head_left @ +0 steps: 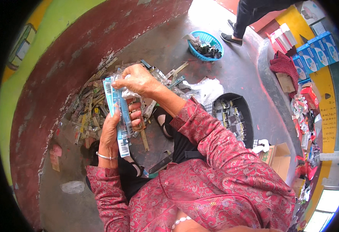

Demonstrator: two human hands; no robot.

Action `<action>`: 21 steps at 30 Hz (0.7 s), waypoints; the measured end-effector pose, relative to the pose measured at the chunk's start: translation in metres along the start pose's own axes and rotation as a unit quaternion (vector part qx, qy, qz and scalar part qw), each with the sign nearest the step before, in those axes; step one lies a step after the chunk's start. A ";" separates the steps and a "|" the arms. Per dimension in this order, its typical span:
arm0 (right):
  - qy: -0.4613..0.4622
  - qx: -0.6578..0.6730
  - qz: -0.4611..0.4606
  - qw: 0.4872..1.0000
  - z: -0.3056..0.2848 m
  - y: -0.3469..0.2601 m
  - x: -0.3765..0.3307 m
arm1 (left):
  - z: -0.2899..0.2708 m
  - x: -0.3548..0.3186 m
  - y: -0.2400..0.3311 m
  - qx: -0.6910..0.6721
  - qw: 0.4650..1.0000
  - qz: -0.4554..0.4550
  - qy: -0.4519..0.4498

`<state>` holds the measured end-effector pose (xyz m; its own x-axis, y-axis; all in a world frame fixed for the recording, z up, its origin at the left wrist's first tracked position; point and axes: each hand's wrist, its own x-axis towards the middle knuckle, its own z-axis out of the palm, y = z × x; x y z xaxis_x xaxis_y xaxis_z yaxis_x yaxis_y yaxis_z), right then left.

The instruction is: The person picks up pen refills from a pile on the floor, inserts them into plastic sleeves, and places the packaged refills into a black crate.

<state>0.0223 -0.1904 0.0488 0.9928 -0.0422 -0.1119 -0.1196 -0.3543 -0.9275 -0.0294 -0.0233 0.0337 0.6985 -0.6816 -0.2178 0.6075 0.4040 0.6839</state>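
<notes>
While the left hand (111, 133) grips a stack of long blue-and-white carded packs (120, 116) upright, fingers wrapped round the middle, the right hand (136, 79) comes over the top and pinches a crumpled bit of clear film (130, 92) at the stack's upper end. A silver bangle (105, 157) sits on the left wrist.

The stack looks loosely held; if the right hand tugs the film hard, I judge the packs could fan out and slide from the left hand into the heap below, or the film could tear short.

Just beyond the hands, a heap of flat packs and card strips (88, 112) lies on the grey floor (235, 69) against the red wall (73, 58). To the right sits a black tub (246, 112) holding small packed pieces, with white plastic (206, 91) beside it. Far off stands a blue basket (206, 46) of dark items, and past it a person's legs (243, 19). Along the far right, blue boxes (318, 50) with white panels are stacked beside white-and-red cartons (283, 36), above a red cloth (285, 67); small red packets (306, 112) trail nearer. A brown carton (279, 156) stands near right.
</notes>
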 end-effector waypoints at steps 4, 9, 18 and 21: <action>-0.059 -0.010 -0.037 0.998 -0.005 0.010 0.006 | -0.010 0.003 0.005 0.025 0.999 -0.020 -0.018; -0.103 0.192 0.029 0.976 -0.006 0.009 0.000 | -0.020 -0.005 0.006 -0.008 1.000 0.001 -0.010; -0.006 0.146 -0.037 0.989 -0.014 0.013 0.006 | -0.024 -0.001 -0.001 0.018 0.999 0.008 0.034; 0.265 0.089 -0.214 0.936 -0.005 0.000 0.009 | -0.019 -0.001 0.000 0.003 0.999 0.024 0.037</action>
<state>0.0313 -0.1950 0.0496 0.8051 -0.4058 0.4326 0.3381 -0.2851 -0.8969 -0.0226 -0.0111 0.0208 0.7535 -0.6142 -0.2346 0.5700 0.4324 0.6986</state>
